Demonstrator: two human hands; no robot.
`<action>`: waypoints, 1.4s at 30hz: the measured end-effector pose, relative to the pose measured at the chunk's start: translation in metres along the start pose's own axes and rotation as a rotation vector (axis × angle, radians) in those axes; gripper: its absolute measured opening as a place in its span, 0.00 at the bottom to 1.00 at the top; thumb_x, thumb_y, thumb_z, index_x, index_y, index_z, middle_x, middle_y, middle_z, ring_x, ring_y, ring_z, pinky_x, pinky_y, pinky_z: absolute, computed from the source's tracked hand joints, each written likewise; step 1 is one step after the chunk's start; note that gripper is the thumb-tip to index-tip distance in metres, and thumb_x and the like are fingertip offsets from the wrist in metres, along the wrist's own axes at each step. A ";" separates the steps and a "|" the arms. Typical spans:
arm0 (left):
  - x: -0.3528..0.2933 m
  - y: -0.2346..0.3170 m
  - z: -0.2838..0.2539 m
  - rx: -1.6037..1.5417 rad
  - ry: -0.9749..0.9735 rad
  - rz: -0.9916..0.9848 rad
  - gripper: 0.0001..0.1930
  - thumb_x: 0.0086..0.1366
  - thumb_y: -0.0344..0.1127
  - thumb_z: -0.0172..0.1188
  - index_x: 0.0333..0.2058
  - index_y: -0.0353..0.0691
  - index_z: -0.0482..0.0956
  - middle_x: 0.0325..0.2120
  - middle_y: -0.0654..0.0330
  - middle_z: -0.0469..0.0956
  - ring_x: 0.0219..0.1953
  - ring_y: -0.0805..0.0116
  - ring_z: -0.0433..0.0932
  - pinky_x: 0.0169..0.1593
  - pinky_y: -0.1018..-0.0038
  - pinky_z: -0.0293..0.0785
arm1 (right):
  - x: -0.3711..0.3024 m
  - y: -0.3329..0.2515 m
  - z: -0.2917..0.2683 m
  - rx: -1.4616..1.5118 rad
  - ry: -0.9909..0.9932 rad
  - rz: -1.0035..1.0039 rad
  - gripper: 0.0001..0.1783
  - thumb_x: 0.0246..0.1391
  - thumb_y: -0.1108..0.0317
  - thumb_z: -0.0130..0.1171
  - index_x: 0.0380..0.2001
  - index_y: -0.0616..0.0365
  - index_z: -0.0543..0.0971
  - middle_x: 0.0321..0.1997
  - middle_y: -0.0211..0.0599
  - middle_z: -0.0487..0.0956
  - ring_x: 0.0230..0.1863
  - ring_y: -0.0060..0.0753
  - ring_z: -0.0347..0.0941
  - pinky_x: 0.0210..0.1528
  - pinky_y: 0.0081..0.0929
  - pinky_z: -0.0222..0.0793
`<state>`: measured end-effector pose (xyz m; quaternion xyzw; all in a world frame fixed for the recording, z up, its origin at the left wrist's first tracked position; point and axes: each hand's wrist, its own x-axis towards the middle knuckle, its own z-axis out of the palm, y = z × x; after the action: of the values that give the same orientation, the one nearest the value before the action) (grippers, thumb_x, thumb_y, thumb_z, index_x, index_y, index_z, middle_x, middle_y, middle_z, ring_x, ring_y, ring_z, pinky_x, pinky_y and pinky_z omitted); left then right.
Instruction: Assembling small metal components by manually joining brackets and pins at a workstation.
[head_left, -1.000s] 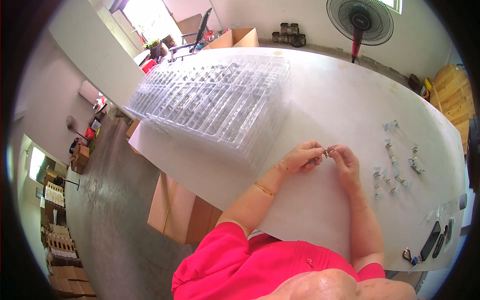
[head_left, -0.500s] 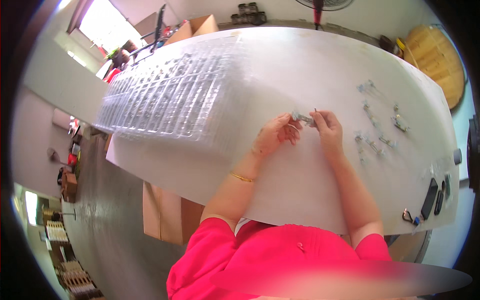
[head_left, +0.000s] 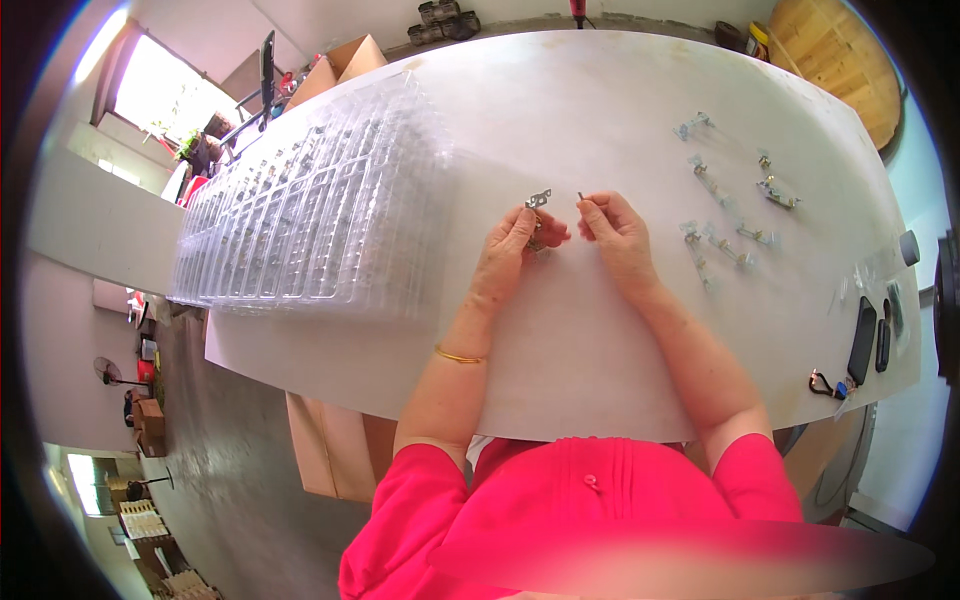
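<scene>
Over the middle of the white table (head_left: 560, 370), my left hand (head_left: 505, 262) pinches a small silvery metal bracket with holes (head_left: 539, 199). The bracket sticks up past the thumb and fingertips; its lower part is hidden by the fingers. Just to the right, my right hand (head_left: 622, 248) is closed on a short thin dark metal piece (head_left: 580, 197), whose tip shows above the fingers. A small gap separates the two hands, and the two pieces do not touch.
Stacked clear plastic trays (head_left: 300, 215) full of small metal parts cover the table's left. Several small metal fittings (head_left: 705, 180) lie to the right. Near the right edge are a black phone-like object (head_left: 862, 340), a black slim case (head_left: 884, 343) and a cord loop (head_left: 822, 384).
My hands have moved apart. The bracket now points upward in my left hand, and the thin piece in my right hand is separate from it. The whole view has shifted somewhat.
</scene>
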<state>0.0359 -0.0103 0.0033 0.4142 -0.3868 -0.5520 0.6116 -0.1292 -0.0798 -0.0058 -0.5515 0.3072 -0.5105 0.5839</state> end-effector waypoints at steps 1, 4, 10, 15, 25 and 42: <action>-0.001 0.001 -0.001 0.000 -0.003 -0.006 0.17 0.77 0.43 0.43 0.42 0.37 0.76 0.38 0.56 0.81 0.41 0.67 0.81 0.46 0.71 0.78 | -0.003 -0.011 0.003 -0.017 -0.050 0.079 0.07 0.63 0.64 0.60 0.38 0.56 0.79 0.26 0.22 0.74 0.28 0.12 0.68 0.31 0.16 0.65; -0.001 0.005 0.001 0.025 0.003 -0.076 0.17 0.76 0.45 0.45 0.39 0.38 0.75 0.27 0.61 0.79 0.28 0.70 0.79 0.36 0.75 0.77 | -0.009 -0.015 0.006 -0.089 -0.112 0.121 0.07 0.63 0.64 0.60 0.38 0.56 0.79 0.22 0.21 0.72 0.25 0.12 0.65 0.28 0.15 0.62; -0.002 0.007 0.002 0.183 0.031 -0.090 0.16 0.76 0.45 0.45 0.39 0.38 0.75 0.23 0.64 0.73 0.22 0.76 0.71 0.28 0.80 0.69 | -0.009 -0.017 0.007 -0.168 -0.128 0.063 0.08 0.63 0.64 0.60 0.37 0.56 0.79 0.22 0.21 0.73 0.24 0.12 0.64 0.26 0.16 0.62; -0.003 0.007 0.004 0.427 0.120 0.009 0.17 0.76 0.44 0.47 0.36 0.38 0.77 0.21 0.67 0.72 0.20 0.80 0.66 0.24 0.82 0.63 | -0.010 -0.019 0.007 -0.167 -0.129 0.079 0.08 0.63 0.63 0.60 0.37 0.57 0.79 0.22 0.21 0.73 0.24 0.13 0.64 0.26 0.17 0.63; -0.001 0.000 0.000 0.702 0.158 0.192 0.13 0.74 0.39 0.51 0.34 0.38 0.78 0.18 0.69 0.72 0.20 0.81 0.67 0.25 0.81 0.64 | -0.010 -0.016 0.005 -0.229 -0.118 0.031 0.09 0.63 0.63 0.60 0.37 0.58 0.78 0.22 0.24 0.74 0.24 0.14 0.66 0.26 0.18 0.64; -0.006 0.001 0.013 0.839 0.077 0.239 0.12 0.72 0.38 0.53 0.33 0.35 0.77 0.18 0.64 0.72 0.19 0.76 0.68 0.24 0.78 0.64 | -0.003 -0.011 0.007 -0.337 0.106 -0.349 0.05 0.60 0.68 0.61 0.35 0.57 0.79 0.28 0.26 0.76 0.27 0.18 0.68 0.31 0.20 0.66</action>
<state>0.0232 -0.0059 0.0089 0.5992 -0.5998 -0.2565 0.4640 -0.1262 -0.0732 0.0054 -0.6582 0.3184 -0.5733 0.3697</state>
